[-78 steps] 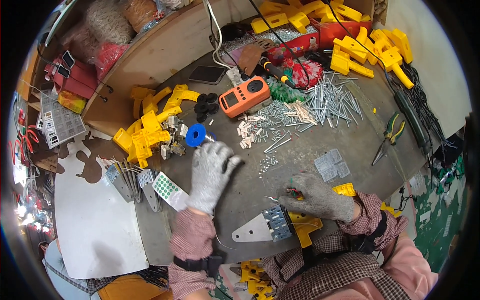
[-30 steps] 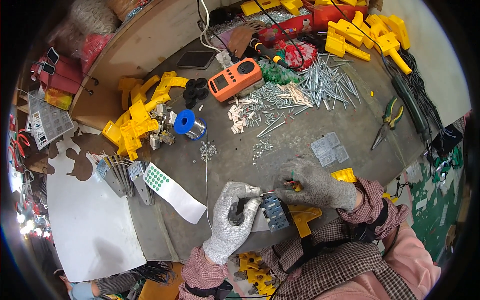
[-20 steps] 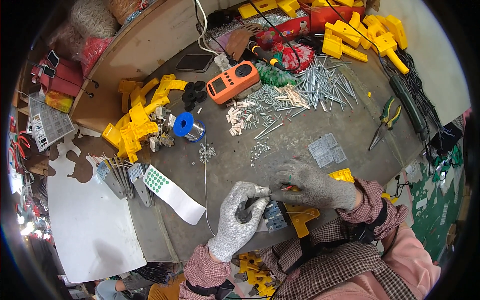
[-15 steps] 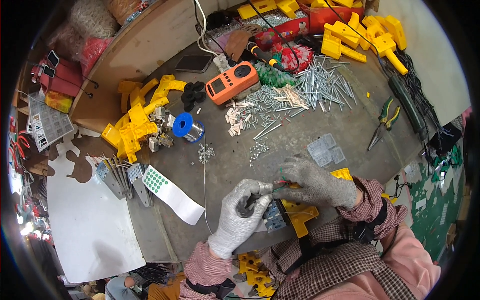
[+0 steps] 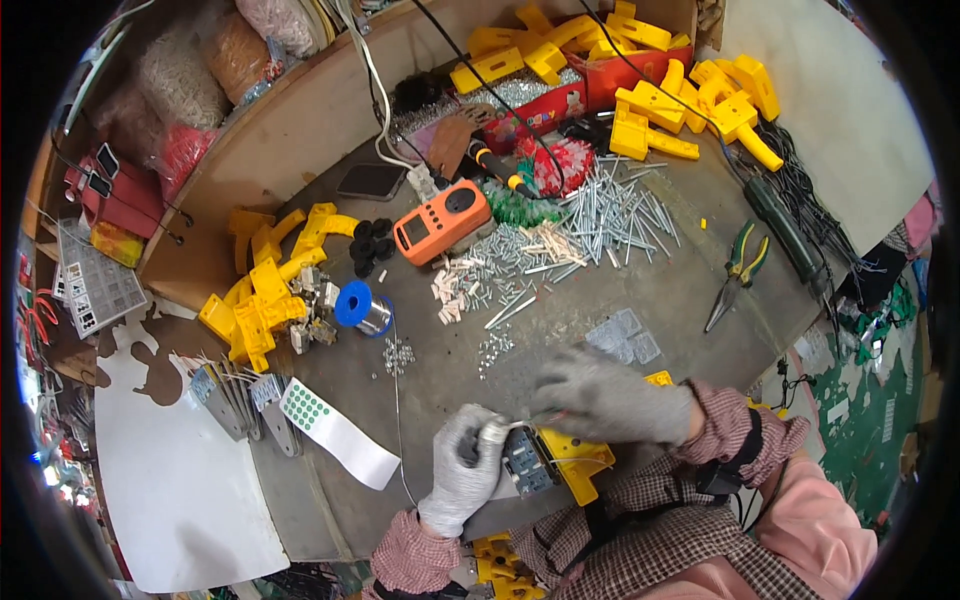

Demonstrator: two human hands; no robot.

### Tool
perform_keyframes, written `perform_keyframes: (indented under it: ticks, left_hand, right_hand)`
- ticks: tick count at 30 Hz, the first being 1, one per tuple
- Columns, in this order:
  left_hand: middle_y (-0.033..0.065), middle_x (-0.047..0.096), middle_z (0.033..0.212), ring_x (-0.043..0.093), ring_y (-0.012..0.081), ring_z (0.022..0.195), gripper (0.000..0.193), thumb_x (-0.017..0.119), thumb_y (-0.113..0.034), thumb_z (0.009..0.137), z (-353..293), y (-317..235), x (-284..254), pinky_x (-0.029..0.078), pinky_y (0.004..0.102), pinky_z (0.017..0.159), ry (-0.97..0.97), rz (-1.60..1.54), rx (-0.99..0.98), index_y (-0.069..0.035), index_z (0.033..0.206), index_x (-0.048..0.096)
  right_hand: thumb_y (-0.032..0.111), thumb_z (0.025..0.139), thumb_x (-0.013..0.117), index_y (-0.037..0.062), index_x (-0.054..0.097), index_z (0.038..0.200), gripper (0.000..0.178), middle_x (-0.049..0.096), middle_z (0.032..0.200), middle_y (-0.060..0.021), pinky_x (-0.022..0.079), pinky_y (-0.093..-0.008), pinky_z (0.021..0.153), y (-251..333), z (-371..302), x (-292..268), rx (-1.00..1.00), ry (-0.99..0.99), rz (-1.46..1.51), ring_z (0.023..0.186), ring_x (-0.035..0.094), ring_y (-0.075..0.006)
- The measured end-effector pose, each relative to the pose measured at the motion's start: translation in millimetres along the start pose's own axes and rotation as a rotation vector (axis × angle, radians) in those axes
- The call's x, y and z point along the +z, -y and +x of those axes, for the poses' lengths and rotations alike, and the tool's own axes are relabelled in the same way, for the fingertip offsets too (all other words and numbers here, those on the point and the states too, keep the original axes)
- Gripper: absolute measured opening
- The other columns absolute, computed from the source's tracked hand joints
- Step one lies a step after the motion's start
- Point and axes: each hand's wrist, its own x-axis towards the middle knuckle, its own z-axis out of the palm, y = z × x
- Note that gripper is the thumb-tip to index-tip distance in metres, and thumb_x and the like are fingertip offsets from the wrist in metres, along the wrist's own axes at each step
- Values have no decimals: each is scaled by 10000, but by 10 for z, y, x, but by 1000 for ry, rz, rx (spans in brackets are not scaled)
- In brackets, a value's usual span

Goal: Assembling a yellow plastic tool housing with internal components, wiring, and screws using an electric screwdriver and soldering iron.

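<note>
My left hand (image 5: 465, 465), in a grey glove, is closed with thumb and forefinger pinched on a thin pale wire (image 5: 516, 425). My gloved right hand (image 5: 610, 395) is just right of it, smeared by motion; a reddish trace shows by its fingertips, but whether it grips anything is unclear. Below the hands lies a yellow plastic housing (image 5: 578, 462) with a light wire across it. A blue-grey block of parts (image 5: 528, 462) sits against its left side, beside my left hand.
A solder spool (image 5: 375, 318), a sticker strip (image 5: 345, 440) and small nuts (image 5: 398, 356) lie left. Beyond are an orange meter (image 5: 440, 222), piled screws (image 5: 620, 210) and yellow housings (image 5: 640, 125). Pliers (image 5: 738, 275) and a green-handled tool (image 5: 785, 230) lie right, a clear plastic case (image 5: 622, 338) nearer.
My hands have drawn slightly apart, the right lifting away in a blur. Red and green wires that showed between them are now mostly hidden. The whole view has shifted a little.
</note>
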Motion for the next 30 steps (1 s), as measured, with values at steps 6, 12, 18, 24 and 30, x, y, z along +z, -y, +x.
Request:
perform_keyframes:
  ticks: [6,12,18,24,30]
  left_hand:
    - [17,615,870,586,143,790,236,658,-283,973,1028,278,-192,486,310,752,255,-322,-206,-48,991,667]
    - [179,612,1035,585,384,1046,229,679,-146,862,2133,434,557,478,480,885,186,583,337,-35,1050,610]
    - [144,645,975,610,368,948,158,659,-48,839,2009,258,318,475,461,817,-3,578,378,-73,992,634]
    - [112,611,907,621,232,876,162,621,77,815,1643,-13,138,484,325,817,-80,201,222,13,948,687]
    - [82,609,936,588,188,901,47,625,41,877,747,32,-197,471,300,841,-181,35,-80,24,903,660]
  right_hand:
    - [258,956,604,37,666,1102,272,675,1030,-188,533,-409,795,-634,-330,-208,198,-152,150,904,663,-352]
    - [310,937,638,46,674,1099,312,667,970,-182,527,-416,813,-508,-478,-145,132,-228,26,910,665,-338]
    - [165,942,587,45,640,1033,159,638,981,-131,531,-401,840,-531,-664,-589,193,-262,-138,961,633,-316]
    - [281,904,635,-22,684,986,317,687,937,-228,563,-456,813,-1912,-1967,-2389,1152,-600,-942,922,678,-387]
    - [377,944,559,3,699,968,401,696,887,-256,564,-502,764,-2508,-1893,-2956,1108,-698,-880,851,694,-418]
